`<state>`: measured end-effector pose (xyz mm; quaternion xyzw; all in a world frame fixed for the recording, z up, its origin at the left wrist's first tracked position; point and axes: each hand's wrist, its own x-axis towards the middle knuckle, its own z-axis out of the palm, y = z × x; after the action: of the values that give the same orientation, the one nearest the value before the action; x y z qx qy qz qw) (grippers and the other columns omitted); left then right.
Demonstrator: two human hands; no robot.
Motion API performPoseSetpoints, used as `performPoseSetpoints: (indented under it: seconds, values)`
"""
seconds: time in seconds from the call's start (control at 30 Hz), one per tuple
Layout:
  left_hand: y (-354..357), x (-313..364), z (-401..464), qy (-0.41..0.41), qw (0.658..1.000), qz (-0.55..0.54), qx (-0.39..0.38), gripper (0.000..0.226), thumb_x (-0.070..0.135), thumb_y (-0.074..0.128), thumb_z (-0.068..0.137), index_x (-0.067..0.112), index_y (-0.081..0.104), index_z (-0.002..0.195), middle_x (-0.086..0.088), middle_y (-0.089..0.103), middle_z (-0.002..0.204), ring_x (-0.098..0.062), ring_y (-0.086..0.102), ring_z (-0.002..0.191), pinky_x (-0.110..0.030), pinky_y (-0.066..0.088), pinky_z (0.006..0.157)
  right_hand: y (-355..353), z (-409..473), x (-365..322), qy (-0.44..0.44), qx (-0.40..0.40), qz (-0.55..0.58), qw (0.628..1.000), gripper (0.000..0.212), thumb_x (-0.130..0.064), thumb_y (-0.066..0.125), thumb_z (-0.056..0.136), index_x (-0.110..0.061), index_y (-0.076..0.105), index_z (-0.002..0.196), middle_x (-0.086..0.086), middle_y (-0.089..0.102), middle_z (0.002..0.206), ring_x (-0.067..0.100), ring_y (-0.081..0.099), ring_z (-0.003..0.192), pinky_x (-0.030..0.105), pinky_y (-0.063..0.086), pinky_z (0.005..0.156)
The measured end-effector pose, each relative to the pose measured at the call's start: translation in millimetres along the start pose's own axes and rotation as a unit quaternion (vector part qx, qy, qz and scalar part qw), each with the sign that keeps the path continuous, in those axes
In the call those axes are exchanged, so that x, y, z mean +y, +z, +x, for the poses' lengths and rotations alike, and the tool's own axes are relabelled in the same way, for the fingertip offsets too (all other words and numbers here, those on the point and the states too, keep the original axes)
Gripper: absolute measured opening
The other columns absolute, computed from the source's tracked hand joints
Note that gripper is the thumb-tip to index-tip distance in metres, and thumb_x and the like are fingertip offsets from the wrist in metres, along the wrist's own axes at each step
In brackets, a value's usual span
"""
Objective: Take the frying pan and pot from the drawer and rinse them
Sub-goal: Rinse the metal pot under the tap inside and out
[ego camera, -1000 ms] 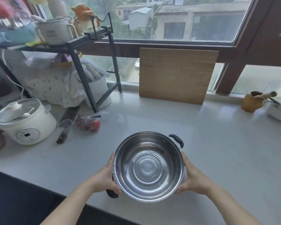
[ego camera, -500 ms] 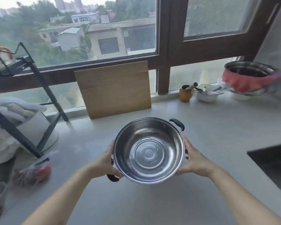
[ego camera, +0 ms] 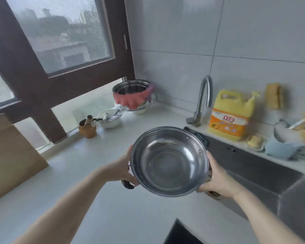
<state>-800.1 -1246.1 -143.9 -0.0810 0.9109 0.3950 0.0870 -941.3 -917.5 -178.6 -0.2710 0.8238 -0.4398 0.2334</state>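
Note:
I carry an empty stainless steel pot (ego camera: 169,162) with two black side handles, held in the air over the white counter beside the sink (ego camera: 264,173). My left hand (ego camera: 123,169) grips its left wall just above the near black handle. My right hand (ego camera: 217,176) grips the right wall, fingers curled under it. The pot's far handle overlaps the sink's left rim. The curved metal tap (ego camera: 203,97) stands behind the sink. No frying pan shows.
A yellow detergent jug (ego camera: 231,115) stands right of the tap, with a soap dish, a blue cup and sponges further right. Stacked metal bowls with a red cloth (ego camera: 133,97), a white bowl and a brown mortar (ego camera: 87,127) line the window. A wooden board (ego camera: 9,155) leans at left.
I have turned right with the pot still in both hands. The rack and rice cooker left the view; the sink, tap and detergent jug came in, and the pot is now at the sink's edge.

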Motion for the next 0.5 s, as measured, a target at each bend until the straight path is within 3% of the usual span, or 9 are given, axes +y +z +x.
performPoseSetpoints:
  seconds: [0.13,0.23,0.3,0.4,0.43,0.5]
  values:
    - [30.0,45.0,98.5,0.017,0.998,0.030,-0.044,0.109,0.000,0.087,0.063,0.029,0.018,0.143,0.013,0.046,0.087,0.018,0.053,0.070,-0.005,0.040,0.056,-65.5,3.0,45.8,-0.002,0.051,0.007,0.999,0.139,-0.039,0.097,0.047,-0.055,0.001,0.146,-0.038,0.034,0.137,-0.002,0.033,0.132,0.028,0.031,0.107]
    - [54.7,67.8,161.9,0.020,0.995,0.030,-0.095,0.119,0.011,0.089,0.054,0.035,0.014,0.144,0.014,0.050,0.106,-0.001,0.060,0.090,-0.012,0.051,0.062,-97.1,8.9,84.1,0.014,0.088,0.031,0.996,0.138,-0.030,0.098,0.045,-0.054,0.007,0.146,-0.036,0.040,0.136,-0.011,0.039,0.126,0.024,0.035,0.102]
    - [70.1,71.3,199.5,0.024,0.992,0.049,-0.116,0.130,0.022,0.091,0.047,0.039,0.009,0.146,0.010,0.048,0.127,-0.012,0.056,0.113,-0.021,0.054,0.081,-107.1,12.2,105.4,0.025,0.106,0.046,0.993,0.137,-0.029,0.099,0.043,-0.055,0.011,0.144,-0.031,0.049,0.131,-0.013,0.043,0.121,0.018,0.040,0.094]
    - [92.5,65.1,244.6,-0.001,0.985,0.082,-0.150,0.146,0.031,0.092,0.043,0.041,-0.007,0.150,0.008,0.036,0.149,-0.015,0.040,0.137,-0.034,0.043,0.108,-111.4,18.1,132.7,0.067,0.124,0.071,0.987,0.134,-0.028,0.099,0.042,-0.057,0.014,0.141,-0.030,0.052,0.124,-0.011,0.047,0.117,0.017,0.044,0.087]
    - [100.3,67.3,253.8,-0.021,0.982,0.091,-0.167,0.145,0.027,0.092,0.047,0.039,-0.008,0.150,0.006,0.036,0.150,-0.016,0.039,0.138,-0.032,0.042,0.108,-109.9,20.2,144.1,0.075,0.130,0.077,0.986,0.134,-0.029,0.099,0.041,-0.055,0.014,0.142,-0.030,0.050,0.125,-0.013,0.046,0.116,0.014,0.043,0.085]
    - [118.6,60.1,273.8,-0.053,0.980,0.064,-0.180,0.130,-0.002,0.086,0.064,0.026,-0.005,0.152,0.002,0.034,0.150,-0.015,0.042,0.132,-0.015,0.043,0.096,-102.6,23.2,162.0,0.101,0.143,0.092,0.980,0.135,-0.027,0.099,0.043,-0.052,0.013,0.143,-0.028,0.049,0.127,-0.017,0.043,0.114,0.007,0.040,0.079]
